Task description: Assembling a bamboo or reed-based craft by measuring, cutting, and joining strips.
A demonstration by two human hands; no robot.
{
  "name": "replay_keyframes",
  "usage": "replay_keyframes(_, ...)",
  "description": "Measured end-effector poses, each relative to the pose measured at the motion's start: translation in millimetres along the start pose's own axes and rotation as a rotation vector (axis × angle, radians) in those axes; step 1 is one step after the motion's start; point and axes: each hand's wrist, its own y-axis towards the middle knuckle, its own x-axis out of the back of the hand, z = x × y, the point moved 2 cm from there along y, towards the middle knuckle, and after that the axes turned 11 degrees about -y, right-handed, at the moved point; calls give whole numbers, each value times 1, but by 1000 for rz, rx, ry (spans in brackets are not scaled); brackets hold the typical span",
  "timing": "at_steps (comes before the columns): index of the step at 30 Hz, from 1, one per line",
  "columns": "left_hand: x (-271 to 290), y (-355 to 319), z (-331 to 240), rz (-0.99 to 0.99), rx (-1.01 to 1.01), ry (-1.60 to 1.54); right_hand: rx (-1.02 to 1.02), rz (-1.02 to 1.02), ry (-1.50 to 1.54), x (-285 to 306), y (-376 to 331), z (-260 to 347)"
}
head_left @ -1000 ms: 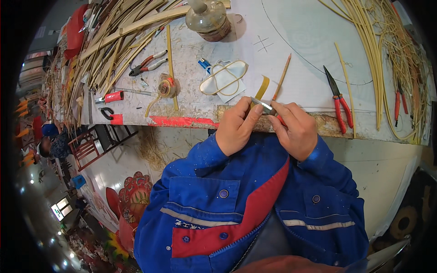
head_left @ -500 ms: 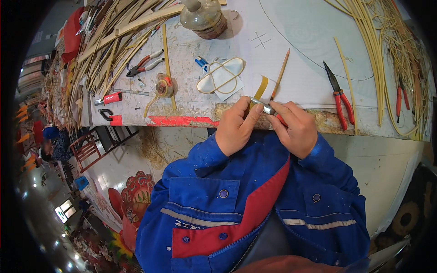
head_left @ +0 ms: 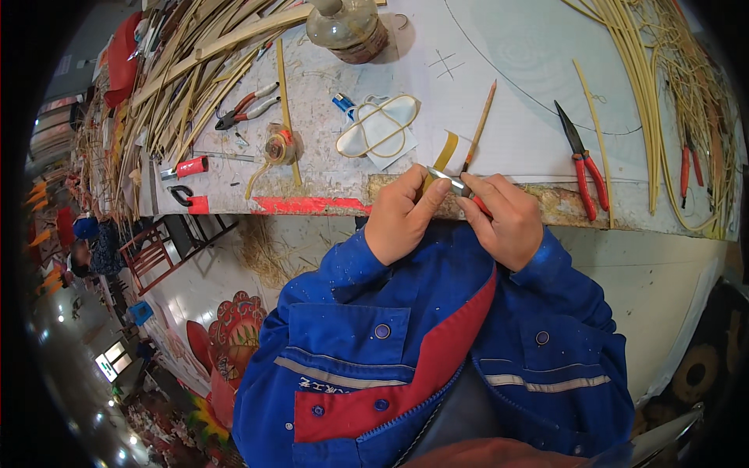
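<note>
- While the 2 hands meet over the near edge of the table (head_left: 331, 175) in the head view, the left hand (head_left: 399, 222) pinches a curled yellowish strip (head_left: 447, 150), its free end rising beyond the fingers.
- The right hand (head_left: 505, 218) grips a silvery metal tool (head_left: 449, 182) that reaches to the left thumb; red beneath the fingers may be its handle.
- The step in hand looks like working the strip against the metal; the next move seems to call for a firm left pinch and a steady right wrist.
- On the worn, pale surface lie a pencil (head_left: 480, 125) just beyond the hands, long-nosed pliers (head_left: 581, 160) to the right and a glass bottle (head_left: 347, 33) farther back.
- Thin sticks (head_left: 187, 78) heap at left.
- Below them, 1 wooden chair (head_left: 150, 253) stands on the floor.
</note>
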Motion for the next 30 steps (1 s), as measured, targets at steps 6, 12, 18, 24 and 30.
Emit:
replay_keyframes(6,1,2,1,-3,72,11,23,-45,-36,2,1,3)
replay_keyframes(12,0,4,5,-24,37,32,4,-41,-39,2,0,1)
replay_keyframes(18,3,1,5,-10,43,38,24,-21,-3,4,1,2)
replay_keyframes(24,4,3,6,-26,98,31,20,-60,-30,6,1,3)
replay_keyframes(30,6,5,-2,-36,144,106,33,-76,-41,4,1,2)
